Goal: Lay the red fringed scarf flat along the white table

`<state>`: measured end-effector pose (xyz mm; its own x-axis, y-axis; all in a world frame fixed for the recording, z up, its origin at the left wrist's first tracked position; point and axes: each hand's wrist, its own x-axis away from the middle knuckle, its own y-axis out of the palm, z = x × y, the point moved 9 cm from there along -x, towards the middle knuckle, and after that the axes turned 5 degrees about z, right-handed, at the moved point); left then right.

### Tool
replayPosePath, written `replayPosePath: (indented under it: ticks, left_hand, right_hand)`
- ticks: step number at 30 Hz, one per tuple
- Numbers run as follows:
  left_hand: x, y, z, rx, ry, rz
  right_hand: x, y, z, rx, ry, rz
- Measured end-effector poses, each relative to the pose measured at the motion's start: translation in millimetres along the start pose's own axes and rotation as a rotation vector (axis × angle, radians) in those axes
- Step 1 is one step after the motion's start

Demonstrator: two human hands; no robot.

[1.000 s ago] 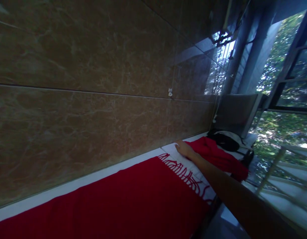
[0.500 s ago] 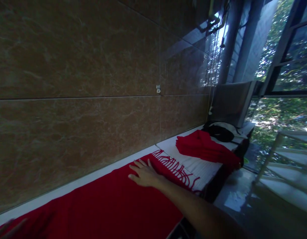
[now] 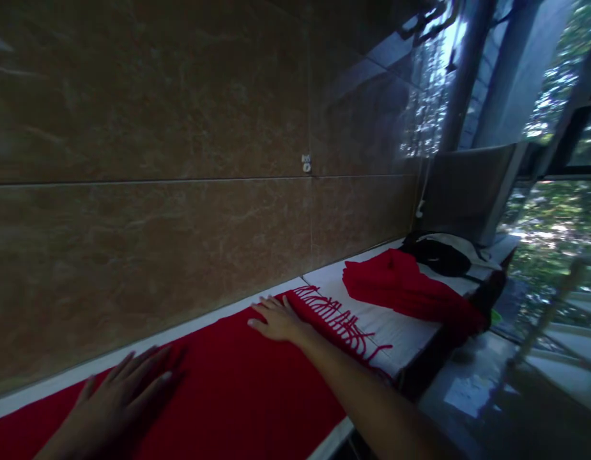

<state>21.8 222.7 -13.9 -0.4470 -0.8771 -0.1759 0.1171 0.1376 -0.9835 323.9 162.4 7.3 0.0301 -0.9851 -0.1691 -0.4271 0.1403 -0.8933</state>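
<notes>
A red fringed scarf (image 3: pixel 228 383) lies spread along a white tabletop beside the wall, its tassels at the right end. My right hand (image 3: pixel 278 319) rests flat on the scarf close to that fringe, fingers spread. Over the scarf's left part is my left hand (image 3: pixel 115 396), fingers apart and holding nothing; I cannot tell whether it touches the cloth. A second red cloth (image 3: pixel 405 287), folded in a heap, lies farther along the table to the right.
A brown marble-tiled wall (image 3: pixel 156 243) runs along the table's far side. A black and white bag (image 3: pixel 439 255) sits behind the folded red cloth, before a grey panel (image 3: pixel 468 191). Pale chairs (image 3: pixel 577 338) stand at the right, near the windows.
My left hand has come in from the lower left corner over the scarf. My right hand stays on the scarf near the fringe. The view has shifted slightly.
</notes>
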Motion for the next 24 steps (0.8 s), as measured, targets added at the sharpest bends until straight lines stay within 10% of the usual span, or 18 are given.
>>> replayPosePath:
  ticks: [7,24]
  left_hand:
    - [-28.1,4.9,61.6,0.026,-0.052,-0.126]
    - [-21.6,20.6,54.2,0.116,-0.059,-0.165]
  right_hand:
    - [-18.7,15.5,28.9,0.154,0.064,-0.028]
    - [-36.7,38.0,61.1,0.233,0.060,-0.038]
